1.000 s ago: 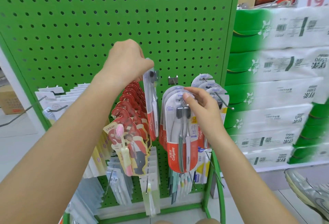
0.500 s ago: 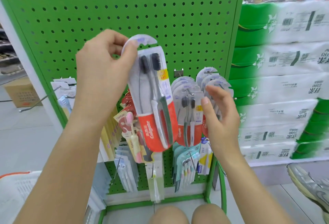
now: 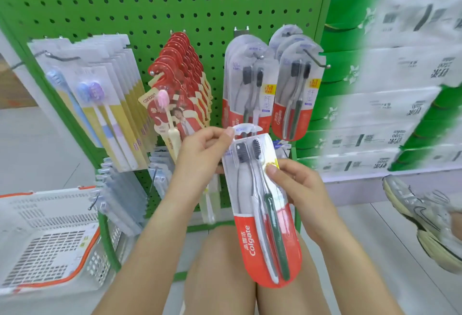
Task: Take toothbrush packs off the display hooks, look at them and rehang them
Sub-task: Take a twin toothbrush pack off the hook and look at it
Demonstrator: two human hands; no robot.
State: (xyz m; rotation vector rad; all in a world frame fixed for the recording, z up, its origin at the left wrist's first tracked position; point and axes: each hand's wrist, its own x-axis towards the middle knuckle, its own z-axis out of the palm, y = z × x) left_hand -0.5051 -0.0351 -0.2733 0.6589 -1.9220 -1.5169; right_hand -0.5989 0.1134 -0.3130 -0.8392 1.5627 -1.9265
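Blurred tissue packs [image 3: 390, 104], shoe [image 3: 425, 222] and basket [image 3: 45, 239] edge-cropped, left hand's [image 3: 200, 154] fingertips behind pack [image 3: 265, 209].

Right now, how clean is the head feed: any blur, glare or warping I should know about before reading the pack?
Head view: the held Colgate pack is sharp, its logo readable, gripped by the left hand and right hand; the tissue packs at right are smeared with motion blur; wide-angle warp bends the pegboard edges; lighting is even, with mild sheen on the blister plastic.
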